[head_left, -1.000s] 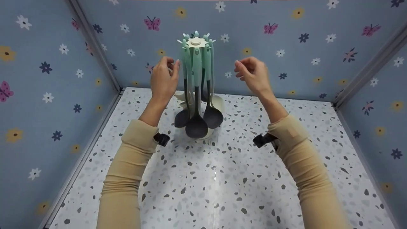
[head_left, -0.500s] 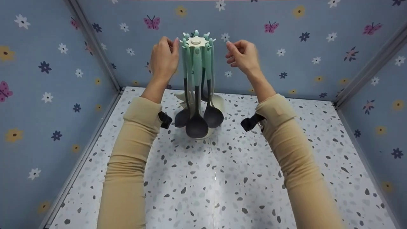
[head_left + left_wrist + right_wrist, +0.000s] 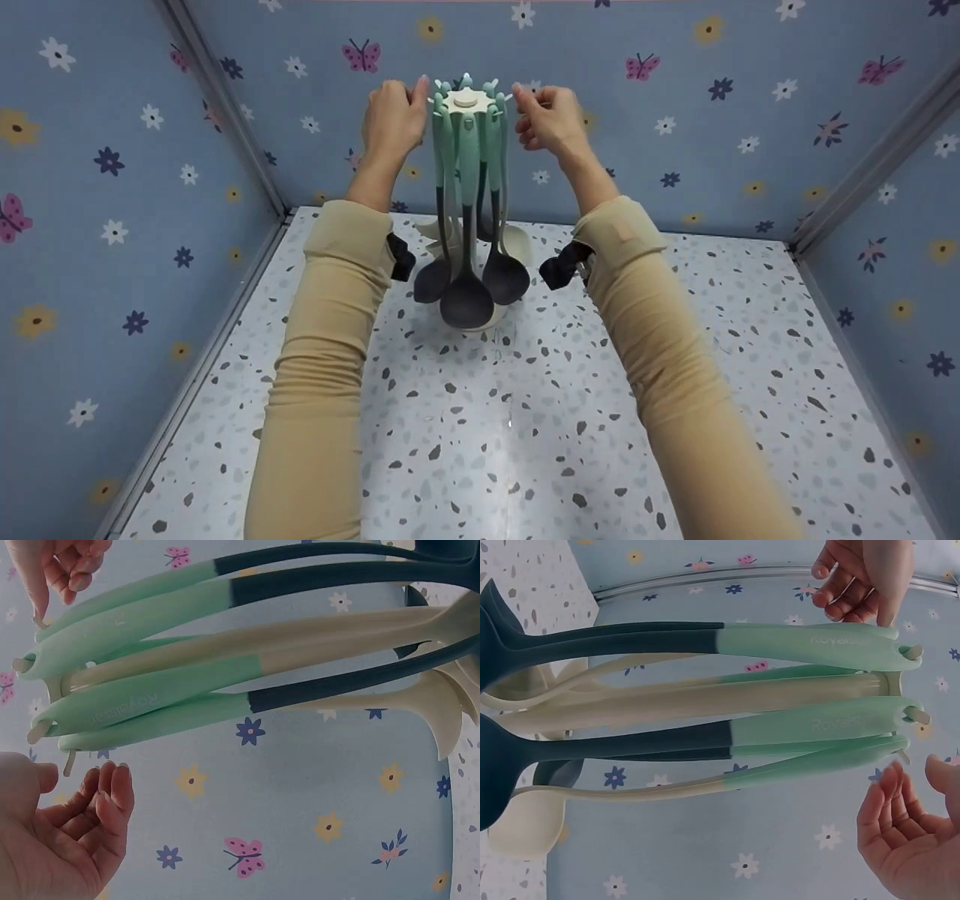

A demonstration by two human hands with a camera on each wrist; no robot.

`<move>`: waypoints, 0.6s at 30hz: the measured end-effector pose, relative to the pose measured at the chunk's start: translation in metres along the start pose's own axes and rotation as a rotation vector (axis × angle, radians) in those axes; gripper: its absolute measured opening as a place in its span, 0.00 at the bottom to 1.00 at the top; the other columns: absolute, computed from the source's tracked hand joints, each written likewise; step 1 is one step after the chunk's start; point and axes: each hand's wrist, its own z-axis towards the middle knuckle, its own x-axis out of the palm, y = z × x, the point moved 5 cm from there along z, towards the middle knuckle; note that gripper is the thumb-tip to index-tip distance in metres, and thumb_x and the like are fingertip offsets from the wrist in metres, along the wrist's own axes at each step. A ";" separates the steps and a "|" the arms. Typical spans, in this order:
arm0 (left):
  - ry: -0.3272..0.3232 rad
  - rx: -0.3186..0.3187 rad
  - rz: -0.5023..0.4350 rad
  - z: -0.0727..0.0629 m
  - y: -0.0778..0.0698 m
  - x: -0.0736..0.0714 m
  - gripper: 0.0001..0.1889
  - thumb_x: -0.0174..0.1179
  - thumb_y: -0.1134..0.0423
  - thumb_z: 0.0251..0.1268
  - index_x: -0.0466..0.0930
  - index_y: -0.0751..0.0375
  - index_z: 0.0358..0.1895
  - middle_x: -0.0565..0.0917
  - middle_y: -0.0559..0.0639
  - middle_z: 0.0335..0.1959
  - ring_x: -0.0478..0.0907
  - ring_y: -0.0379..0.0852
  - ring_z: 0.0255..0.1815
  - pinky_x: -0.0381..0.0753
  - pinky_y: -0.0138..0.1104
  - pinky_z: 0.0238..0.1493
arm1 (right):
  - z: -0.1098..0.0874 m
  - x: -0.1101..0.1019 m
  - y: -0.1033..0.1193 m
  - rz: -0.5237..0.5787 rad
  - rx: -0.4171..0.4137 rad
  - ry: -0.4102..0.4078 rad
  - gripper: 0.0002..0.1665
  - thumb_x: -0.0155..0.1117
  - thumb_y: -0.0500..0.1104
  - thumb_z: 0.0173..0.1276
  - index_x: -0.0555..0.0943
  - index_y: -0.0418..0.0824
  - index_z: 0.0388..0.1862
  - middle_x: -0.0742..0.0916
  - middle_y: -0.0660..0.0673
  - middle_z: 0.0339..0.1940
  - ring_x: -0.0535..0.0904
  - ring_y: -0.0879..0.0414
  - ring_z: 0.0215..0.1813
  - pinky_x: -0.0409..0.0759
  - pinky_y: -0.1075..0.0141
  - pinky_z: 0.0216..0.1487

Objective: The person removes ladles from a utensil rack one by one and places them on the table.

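A rotating utensil rack with a cream hub [image 3: 465, 99] stands upright, hung with several kitchen utensils with mint-green handles [image 3: 469, 154]. A dark ladle [image 3: 466, 301] faces front, with a dark spoon-like head [image 3: 433, 280] on its left and another dark bowl-shaped head [image 3: 505, 279] on its right. My left hand [image 3: 394, 120] is beside the hub's left hooks, fingers loosely bent and holding nothing. On the opposite side, my right hand [image 3: 551, 120] has its thumb close to a right hook; its fingers bend loosely around nothing. Both wrist views show the palm [image 3: 67, 832] and the right palm [image 3: 915, 840] below the handle ends.
White speckled tabletop [image 3: 450, 420] lies under the rack. A blue patterned back wall [image 3: 300, 90] rises close behind it, with side panels [image 3: 90, 247] left and right. Cream utensil heads [image 3: 517, 244] hang at the rack's rear. Black wrist cameras [image 3: 559, 266] stick out below the sleeves.
Both hands have risen and moved forward to the height of the hub, and the right hand has come leftward towards it. The rack and its utensils look unmoved.
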 end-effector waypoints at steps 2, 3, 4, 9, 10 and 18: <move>0.014 -0.005 -0.006 0.001 0.001 0.002 0.22 0.35 0.47 0.69 0.63 0.54 0.20 0.68 0.45 0.18 0.66 0.35 0.18 0.63 0.28 0.22 | 0.002 0.003 -0.002 0.002 0.002 0.023 0.18 0.53 0.53 0.64 0.74 0.38 0.31 0.76 0.44 0.21 0.71 0.57 0.20 0.75 0.71 0.24; 0.016 -0.004 -0.009 0.001 0.001 0.002 0.22 0.35 0.47 0.69 0.64 0.54 0.20 0.69 0.45 0.18 0.68 0.35 0.18 0.64 0.27 0.22 | 0.002 0.003 -0.002 -0.003 -0.004 0.030 0.19 0.52 0.53 0.64 0.74 0.37 0.30 0.75 0.44 0.21 0.70 0.58 0.19 0.73 0.71 0.23; 0.020 -0.001 -0.010 0.001 0.000 0.003 0.22 0.35 0.47 0.69 0.64 0.54 0.20 0.69 0.45 0.18 0.69 0.34 0.17 0.65 0.27 0.22 | 0.003 0.004 -0.002 -0.003 -0.007 0.036 0.19 0.52 0.54 0.65 0.74 0.37 0.30 0.75 0.44 0.20 0.69 0.58 0.19 0.72 0.71 0.21; 0.038 0.006 -0.013 0.001 -0.002 0.005 0.22 0.35 0.48 0.69 0.64 0.54 0.19 0.70 0.45 0.16 0.70 0.34 0.16 0.68 0.27 0.22 | 0.007 0.007 -0.003 -0.039 -0.011 0.057 0.22 0.49 0.55 0.65 0.74 0.36 0.31 0.73 0.45 0.19 0.67 0.59 0.17 0.68 0.71 0.19; 0.045 0.003 -0.010 0.002 -0.002 0.006 0.22 0.35 0.48 0.69 0.64 0.54 0.19 0.70 0.45 0.16 0.70 0.34 0.16 0.68 0.27 0.22 | 0.008 0.008 -0.003 -0.045 -0.007 0.065 0.22 0.49 0.56 0.65 0.74 0.37 0.30 0.73 0.45 0.19 0.66 0.59 0.16 0.68 0.71 0.19; 0.088 -0.031 0.009 0.005 -0.004 0.011 0.21 0.33 0.48 0.70 0.61 0.54 0.20 0.67 0.46 0.18 0.69 0.35 0.17 0.66 0.27 0.21 | 0.012 0.017 0.000 -0.115 -0.042 0.089 0.19 0.45 0.53 0.68 0.70 0.41 0.25 0.71 0.47 0.17 0.63 0.60 0.15 0.63 0.72 0.17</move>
